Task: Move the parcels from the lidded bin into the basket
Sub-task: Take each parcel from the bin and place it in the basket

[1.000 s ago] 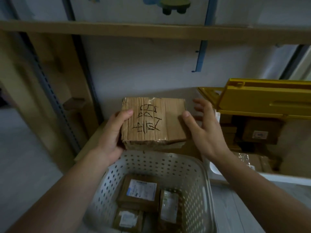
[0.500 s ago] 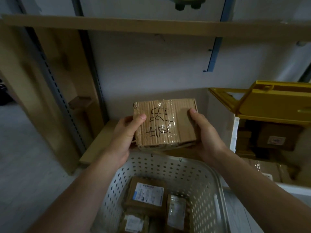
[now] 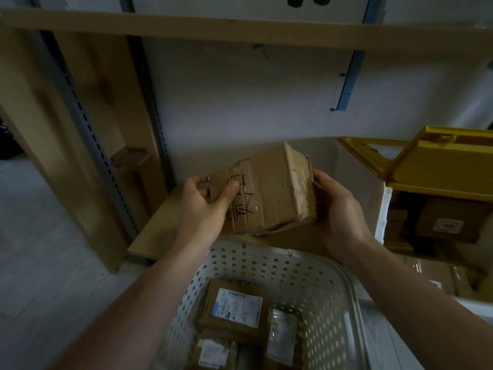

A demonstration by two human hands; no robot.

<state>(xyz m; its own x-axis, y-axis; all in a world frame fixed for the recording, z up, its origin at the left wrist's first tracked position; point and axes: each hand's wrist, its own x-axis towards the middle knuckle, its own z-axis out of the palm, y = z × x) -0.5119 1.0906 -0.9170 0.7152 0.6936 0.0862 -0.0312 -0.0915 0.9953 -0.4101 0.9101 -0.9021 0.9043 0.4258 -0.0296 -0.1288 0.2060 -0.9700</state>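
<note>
A brown cardboard parcel (image 3: pixel 269 190) with black handwriting and clear tape hangs tilted above the far rim of the white perforated basket (image 3: pixel 306 279). My left hand (image 3: pixel 205 209) grips its left end, thumb across the written face. My right hand (image 3: pixel 338 209) cups its right end from behind and below. In the basket lie several labelled parcels (image 3: pixel 234 305). At the right stands the white bin (image 3: pixel 382 209) with its yellow lid (image 3: pixel 440 166) raised; more parcels (image 3: pixel 442 220) sit inside it.
A wooden shelf board (image 3: pixel 157 231) lies just behind the basket, against a white wall. A wooden upright and a grey slotted rail (image 3: pixel 88 124) stand at the left. A wooden shelf (image 3: pixel 240 30) runs overhead. Pale floor spreads at the left.
The parcel has been turned, its right end swinging up and toward me so the taped end face shows. Both hands have shifted their hold; the view moved left and nearer.
</note>
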